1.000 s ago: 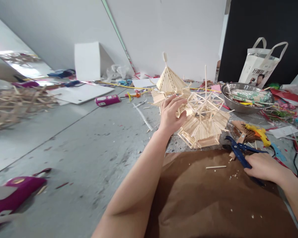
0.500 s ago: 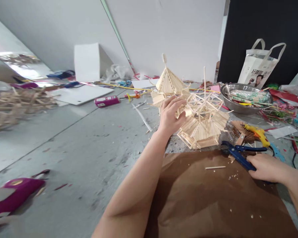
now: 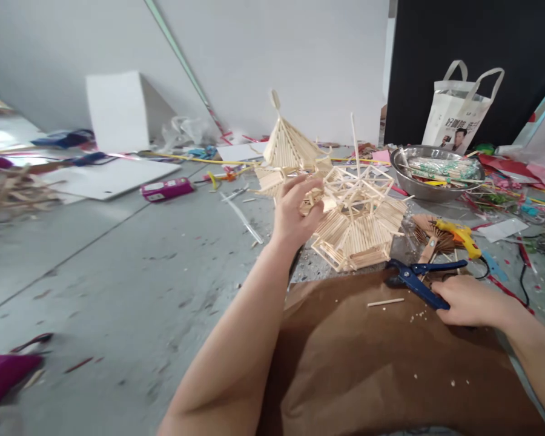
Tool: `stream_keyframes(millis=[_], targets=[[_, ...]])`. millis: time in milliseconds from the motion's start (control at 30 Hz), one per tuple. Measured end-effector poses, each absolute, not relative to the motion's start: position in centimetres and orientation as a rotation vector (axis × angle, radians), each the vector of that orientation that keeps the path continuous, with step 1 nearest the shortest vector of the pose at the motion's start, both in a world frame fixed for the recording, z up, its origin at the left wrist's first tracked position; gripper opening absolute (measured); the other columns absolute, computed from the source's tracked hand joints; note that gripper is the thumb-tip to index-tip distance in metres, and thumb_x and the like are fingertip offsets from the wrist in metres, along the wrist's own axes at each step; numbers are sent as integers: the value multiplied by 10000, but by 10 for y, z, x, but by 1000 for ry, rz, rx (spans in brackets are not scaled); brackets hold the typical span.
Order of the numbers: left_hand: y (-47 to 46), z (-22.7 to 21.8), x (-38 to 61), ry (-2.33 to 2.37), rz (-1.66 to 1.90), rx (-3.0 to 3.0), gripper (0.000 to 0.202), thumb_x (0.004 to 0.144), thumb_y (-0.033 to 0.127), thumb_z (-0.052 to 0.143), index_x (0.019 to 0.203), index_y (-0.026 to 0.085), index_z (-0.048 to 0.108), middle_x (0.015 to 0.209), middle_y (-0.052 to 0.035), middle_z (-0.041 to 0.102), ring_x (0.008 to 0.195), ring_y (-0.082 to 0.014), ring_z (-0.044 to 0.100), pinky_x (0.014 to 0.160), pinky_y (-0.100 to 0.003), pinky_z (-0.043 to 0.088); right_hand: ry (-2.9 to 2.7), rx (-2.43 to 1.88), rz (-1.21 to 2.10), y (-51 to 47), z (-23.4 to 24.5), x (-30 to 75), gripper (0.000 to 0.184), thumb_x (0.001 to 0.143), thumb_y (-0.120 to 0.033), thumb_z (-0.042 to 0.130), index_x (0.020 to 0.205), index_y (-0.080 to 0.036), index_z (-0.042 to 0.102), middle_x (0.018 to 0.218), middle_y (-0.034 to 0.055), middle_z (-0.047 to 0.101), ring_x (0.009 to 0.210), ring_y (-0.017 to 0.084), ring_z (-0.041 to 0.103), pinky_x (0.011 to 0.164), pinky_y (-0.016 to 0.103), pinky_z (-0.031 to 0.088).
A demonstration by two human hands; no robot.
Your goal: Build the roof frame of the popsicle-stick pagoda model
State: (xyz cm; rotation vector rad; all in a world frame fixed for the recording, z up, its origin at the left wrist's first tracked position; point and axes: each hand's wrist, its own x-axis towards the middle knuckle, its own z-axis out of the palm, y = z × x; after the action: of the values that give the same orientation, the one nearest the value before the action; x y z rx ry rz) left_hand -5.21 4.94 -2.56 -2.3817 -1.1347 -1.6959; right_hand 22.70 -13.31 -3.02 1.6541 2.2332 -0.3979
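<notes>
Lowered a touch since a second ago, blue-handled cutters [image 3: 419,287] sit clamped in the right hand [image 3: 470,301] over brown paper [image 3: 367,363], while the left hand [image 3: 293,212] grips the stick-built model [image 3: 361,233] on the grey floor [image 3: 140,284] just beyond.

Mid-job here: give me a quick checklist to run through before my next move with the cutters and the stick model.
1. Left hand steadying the stick model: ok, its fingers curl on the model's near edge.
2. Right hand gripping the blue cutters: ok, closed round the handles.
3. Cutter blades open: cannot tell, too small to see.
4. Loose stick free to pick up: ok, it lies alone on the brown paper between the hands.
5. Yellow glue gun apart from both hands: ok, it lies beyond the cutters.
</notes>
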Motion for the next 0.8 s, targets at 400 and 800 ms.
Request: stream_keyframes(millis=[400, 800], targets=[[47, -25, -48, -1161, -1833, -2445, 336, 681, 170, 514, 998, 217, 617, 1084, -33, 607, 1079, -171, 533, 964, -337, 416, 2258, 1607, -391, -137, -33, 220, 220, 714, -240, 436, 866, -173, 579, 778, 108, 684, 701, 239, 644, 541, 278, 325], [52, -28, -51, -1151, -2019, -2695, 501, 695, 151, 491, 1189, 234, 486, 1105, -42, 608, 1067, -197, 542, 955, -392, 413, 2257, 1641, -543, -135, -34, 218, 213, 746, -419, 509, 753, -210, 550, 720, 29, 653, 658, 189, 590, 524, 254, 251]])
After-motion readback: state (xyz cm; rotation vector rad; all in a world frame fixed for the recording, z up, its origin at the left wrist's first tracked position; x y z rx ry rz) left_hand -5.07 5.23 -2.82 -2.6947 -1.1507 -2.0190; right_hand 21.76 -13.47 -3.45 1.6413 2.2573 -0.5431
